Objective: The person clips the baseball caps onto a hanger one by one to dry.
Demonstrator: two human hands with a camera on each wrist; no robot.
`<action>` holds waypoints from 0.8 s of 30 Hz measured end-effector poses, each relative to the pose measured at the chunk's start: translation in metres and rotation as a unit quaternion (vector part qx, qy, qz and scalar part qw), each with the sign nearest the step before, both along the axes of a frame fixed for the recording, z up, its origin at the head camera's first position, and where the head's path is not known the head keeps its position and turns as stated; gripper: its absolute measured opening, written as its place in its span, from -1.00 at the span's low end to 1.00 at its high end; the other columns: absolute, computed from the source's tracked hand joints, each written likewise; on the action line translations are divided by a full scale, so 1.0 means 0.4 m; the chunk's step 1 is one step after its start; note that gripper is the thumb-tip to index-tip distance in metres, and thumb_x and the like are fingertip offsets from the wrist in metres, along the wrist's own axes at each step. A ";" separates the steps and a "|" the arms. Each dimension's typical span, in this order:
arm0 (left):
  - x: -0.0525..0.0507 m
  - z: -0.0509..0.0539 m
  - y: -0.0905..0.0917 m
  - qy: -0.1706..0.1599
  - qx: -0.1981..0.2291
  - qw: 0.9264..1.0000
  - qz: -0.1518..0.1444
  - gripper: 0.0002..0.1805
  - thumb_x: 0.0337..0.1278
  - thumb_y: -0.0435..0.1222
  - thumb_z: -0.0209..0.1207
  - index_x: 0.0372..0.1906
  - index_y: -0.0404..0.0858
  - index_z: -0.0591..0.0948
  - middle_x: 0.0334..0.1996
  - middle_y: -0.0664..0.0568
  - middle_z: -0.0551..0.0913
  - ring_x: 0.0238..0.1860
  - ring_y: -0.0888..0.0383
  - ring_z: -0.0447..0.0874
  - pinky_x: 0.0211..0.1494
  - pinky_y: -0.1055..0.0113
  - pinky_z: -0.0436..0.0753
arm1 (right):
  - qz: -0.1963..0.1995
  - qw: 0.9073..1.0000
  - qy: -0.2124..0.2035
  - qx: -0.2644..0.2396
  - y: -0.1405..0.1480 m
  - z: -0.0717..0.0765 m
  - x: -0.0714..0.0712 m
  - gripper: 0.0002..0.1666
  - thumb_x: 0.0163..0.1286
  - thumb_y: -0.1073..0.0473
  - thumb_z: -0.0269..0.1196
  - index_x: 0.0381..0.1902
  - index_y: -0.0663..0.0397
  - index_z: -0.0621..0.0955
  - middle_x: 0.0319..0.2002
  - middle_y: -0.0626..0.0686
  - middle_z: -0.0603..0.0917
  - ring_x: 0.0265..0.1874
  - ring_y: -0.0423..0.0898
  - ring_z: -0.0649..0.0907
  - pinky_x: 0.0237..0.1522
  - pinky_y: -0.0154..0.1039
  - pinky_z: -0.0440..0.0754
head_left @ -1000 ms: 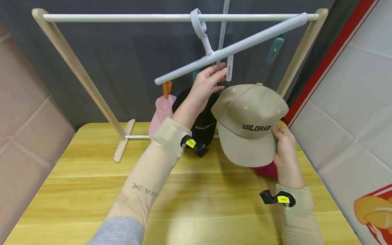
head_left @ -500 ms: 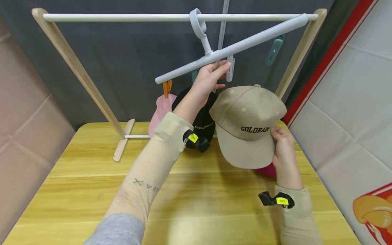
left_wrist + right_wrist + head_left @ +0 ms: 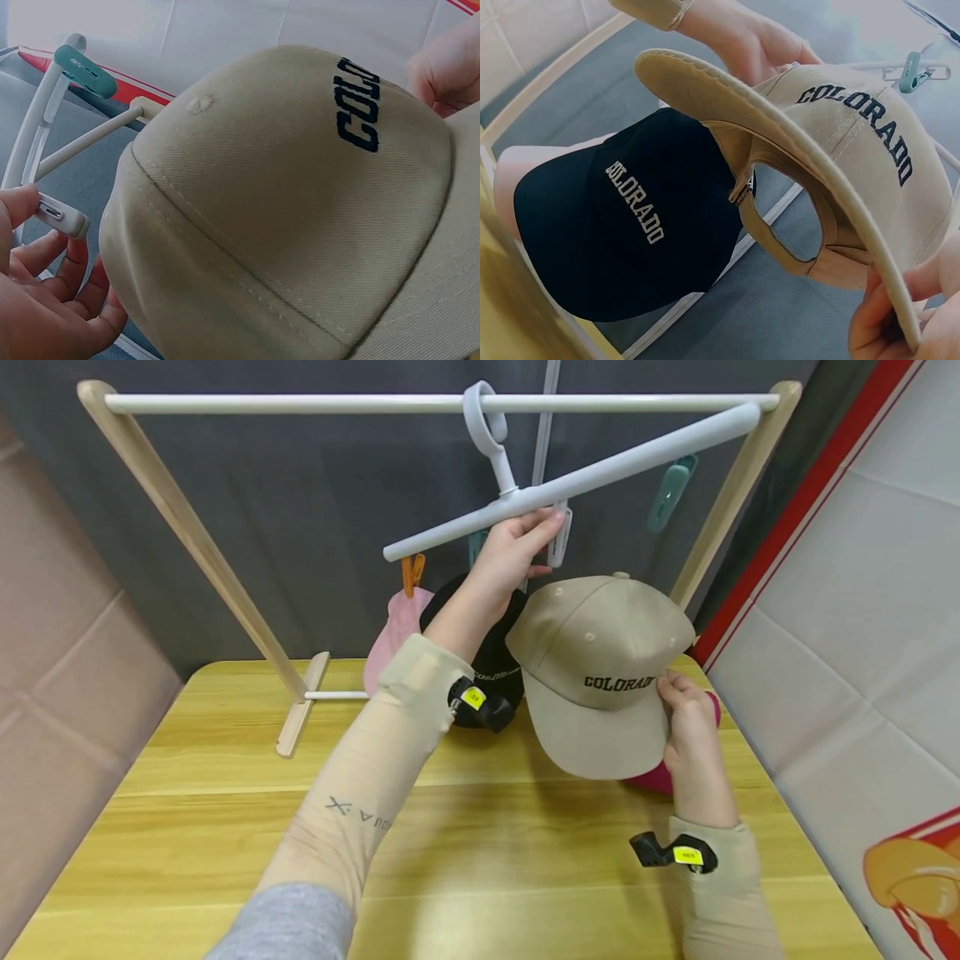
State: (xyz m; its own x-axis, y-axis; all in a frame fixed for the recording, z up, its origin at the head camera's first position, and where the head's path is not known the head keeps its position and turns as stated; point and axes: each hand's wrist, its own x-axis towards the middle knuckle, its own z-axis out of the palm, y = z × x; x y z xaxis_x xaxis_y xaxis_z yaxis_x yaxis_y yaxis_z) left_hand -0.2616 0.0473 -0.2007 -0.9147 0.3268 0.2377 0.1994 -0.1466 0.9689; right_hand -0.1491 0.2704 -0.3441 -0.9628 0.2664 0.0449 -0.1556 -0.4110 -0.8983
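Note:
My left hand [image 3: 506, 560] pinches a white clip [image 3: 64, 215] that hangs under the white hanger [image 3: 585, 481]; the thumb lies on the clip with the fingers on its other side. With my right hand [image 3: 693, 735] I grip the brim edge of a beige baseball cap [image 3: 600, 652] lettered COLORADO. Its crown points up, just below the white clip and apart from it. In the right wrist view the thumb and fingers hold the brim's corner, and the cap's back strap [image 3: 776, 236] is visible. Behind my left forearm hangs a black COLORADO cap [image 3: 630, 210].
The hanger is hooked on the white rail [image 3: 285, 404] of a wooden stand [image 3: 202, 543]. A pink cap [image 3: 397, 631] hangs from an orange clip [image 3: 412, 575]. A teal clip [image 3: 672, 493] hangs at the hanger's right. A magenta item [image 3: 652, 779] shows behind the beige cap, above the wooden table [image 3: 480, 877].
My left fingers have moved from beside the white clip to pinching it. The beige cap has shifted slightly down and left with my right hand. The hanger's right end has dipped a little.

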 end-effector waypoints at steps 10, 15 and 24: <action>0.004 -0.008 -0.003 -0.016 -0.006 1.000 0.014 -0.61 0.34 -0.24 0.12 0.18 -0.31 0.55 0.11 0.04 0.57 0.09 0.22 0.48 -0.08 0.31 0.55 | -0.007 1.000 0.002 -0.006 -0.005 -0.010 0.000 -0.73 0.48 0.27 0.03 -0.35 0.03 0.65 -0.38 -0.08 0.65 -0.41 -0.23 0.61 -0.35 -0.41 0.58; 0.004 -0.016 -0.003 -0.027 -0.019 0.999 0.028 -0.61 0.31 -0.23 0.16 0.17 -0.29 0.57 0.04 0.02 0.61 -0.04 0.19 0.52 -0.13 0.34 0.51 | -0.006 1.000 -0.006 -0.009 -0.009 -0.012 0.001 -0.77 0.48 0.24 0.06 -0.33 0.03 0.64 -0.36 -0.09 0.64 -0.37 -0.23 0.61 -0.31 -0.41 0.58; 0.005 -0.016 -0.005 -0.034 -0.021 0.998 0.046 -0.64 0.29 -0.25 0.19 0.12 -0.32 0.60 -0.22 0.05 0.61 -0.29 0.20 0.48 -0.11 0.30 0.48 | -0.021 1.000 -0.012 -0.015 -0.014 -0.015 -0.002 -0.80 0.46 0.23 0.09 -0.32 0.05 0.65 -0.34 -0.08 0.64 -0.35 -0.22 0.60 -0.29 -0.41 0.57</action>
State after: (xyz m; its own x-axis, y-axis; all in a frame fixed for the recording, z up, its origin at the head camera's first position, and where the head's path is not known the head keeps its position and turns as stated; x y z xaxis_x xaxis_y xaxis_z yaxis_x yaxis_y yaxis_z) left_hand -0.2596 0.0453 -0.2071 -0.9550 0.2489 0.1611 0.1430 -0.0891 0.9857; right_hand -0.1499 0.2650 -0.3502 -0.9513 0.3078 0.0134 -0.1519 -0.4309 -0.8895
